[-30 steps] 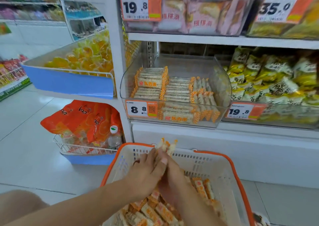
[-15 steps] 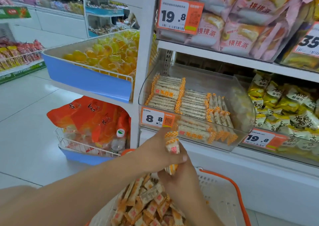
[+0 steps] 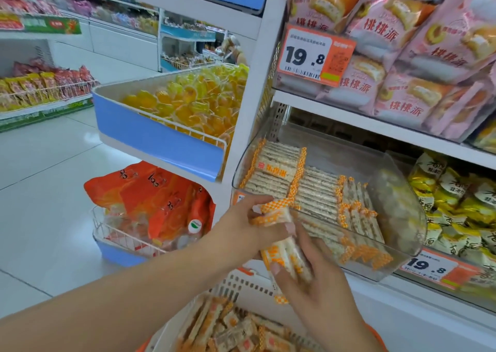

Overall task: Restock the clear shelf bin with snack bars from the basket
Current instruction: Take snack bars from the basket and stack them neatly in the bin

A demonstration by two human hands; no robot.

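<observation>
Snack bars (image 3: pixel 284 247) wear orange-and-white checked ends; basket (image 3: pixel 241 284) white, orange-rimmed; neighbouring shelf tray (image 3: pixel 161 142) blue.

Shop: price tag (image 3: pixel 314 55), stocked snack shelves (image 3: pixel 375 120).

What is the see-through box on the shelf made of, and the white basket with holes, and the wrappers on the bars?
The clear shelf bin looks like hard, glossy plastic: you see the bars through it and light glints on its curved wall. The basket seems matte white moulded plastic, with rows of slots. The snack bars held in both hands seem wrapped in thin shiny plastic film, crinkled at the orange checked ends.
</observation>
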